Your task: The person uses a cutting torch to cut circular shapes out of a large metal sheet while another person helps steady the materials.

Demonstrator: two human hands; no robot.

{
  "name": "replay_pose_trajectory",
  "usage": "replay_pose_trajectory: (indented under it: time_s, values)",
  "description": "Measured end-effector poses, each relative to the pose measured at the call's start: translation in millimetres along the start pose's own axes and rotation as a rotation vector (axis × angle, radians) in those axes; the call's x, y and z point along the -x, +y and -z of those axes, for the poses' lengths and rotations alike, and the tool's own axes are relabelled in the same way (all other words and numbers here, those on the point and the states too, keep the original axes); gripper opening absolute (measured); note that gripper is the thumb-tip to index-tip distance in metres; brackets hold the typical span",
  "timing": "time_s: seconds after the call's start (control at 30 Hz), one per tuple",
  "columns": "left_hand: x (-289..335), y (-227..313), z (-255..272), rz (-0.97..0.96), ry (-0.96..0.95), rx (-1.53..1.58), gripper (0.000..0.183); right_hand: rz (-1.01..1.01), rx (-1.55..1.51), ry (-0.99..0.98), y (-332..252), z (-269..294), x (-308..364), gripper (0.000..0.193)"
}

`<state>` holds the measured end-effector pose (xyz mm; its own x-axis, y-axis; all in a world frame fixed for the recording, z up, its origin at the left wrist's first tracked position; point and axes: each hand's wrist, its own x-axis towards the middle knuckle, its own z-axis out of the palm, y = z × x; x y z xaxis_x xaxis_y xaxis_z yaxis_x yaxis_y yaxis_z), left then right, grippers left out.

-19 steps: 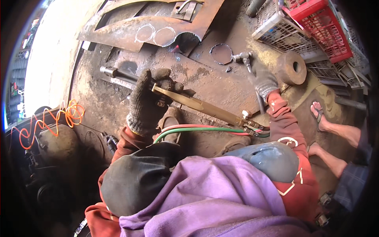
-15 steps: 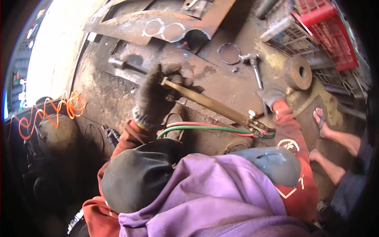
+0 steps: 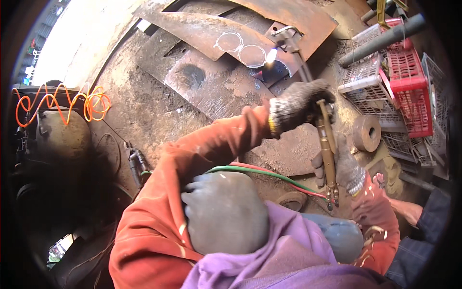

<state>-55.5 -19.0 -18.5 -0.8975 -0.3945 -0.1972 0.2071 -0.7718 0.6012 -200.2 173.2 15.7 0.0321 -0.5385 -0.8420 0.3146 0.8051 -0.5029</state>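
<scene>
A long brass cutting torch (image 3: 328,161) slants upward in front of my right knee, its steel tubes reaching over the metal plates. My left hand (image 3: 305,101), in a dirty knit glove, is closed around its upper part. Lower down, my gloved right hand (image 3: 344,166) wraps the torch body, with fingertips showing on its left side. A small bright flame (image 3: 271,56) burns near the torch head, beside a dark cut hole (image 3: 276,72) in a rusty steel plate (image 3: 202,31). Two chalk circles (image 3: 240,48) mark that plate. Red and green hoses (image 3: 269,169) run toward the torch's lower end.
Red and white plastic crates (image 3: 409,86) stand at the right, with a grey pipe (image 3: 382,41) across them. A thick metal ring (image 3: 366,133) lies before them. Another person's bare foot (image 3: 380,180) is at the right. An orange coiled hose (image 3: 62,106) hangs at the left.
My left hand has swung the torch from the left over to the right, turning it steeper. My right hand has come onto the torch body. The hammer seen near my right hand no longer shows.
</scene>
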Motion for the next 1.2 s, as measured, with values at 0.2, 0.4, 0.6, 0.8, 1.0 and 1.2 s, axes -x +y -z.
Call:
replay_pose_trajectory:
  time_s: [0.2, 0.4, 0.6, 0.8, 1.0, 1.2]
  values:
    - [-27, -5, -11, 0.018, -0.19, 0.057, 0.04, 0.034, -0.211, 0.298, 4, -23, 29, 0.085]
    - [17, -41, 7, -0.06, -0.324, -0.294, 0.034, 0.03, -0.434, 0.309, -9, -37, 14, 0.086]
    - [26, -49, 54, -0.08, -0.175, -0.253, 0.033, 0.112, -0.26, 0.367, -2, -79, -38, 0.089]
    - [41, -64, 74, 0.074, -0.08, -0.149, 0.028, 0.045, -0.178, 0.349, 21, -83, -54, 0.088]
    - [46, -80, 85, -0.002, -0.062, -0.413, 0.031, -0.054, -0.158, 0.327, 28, -81, -61, 0.087]
    - [45, -78, 81, 0.083, -0.027, -0.132, 0.033, -0.014, -0.207, 0.253, 31, -76, -68, 0.084]
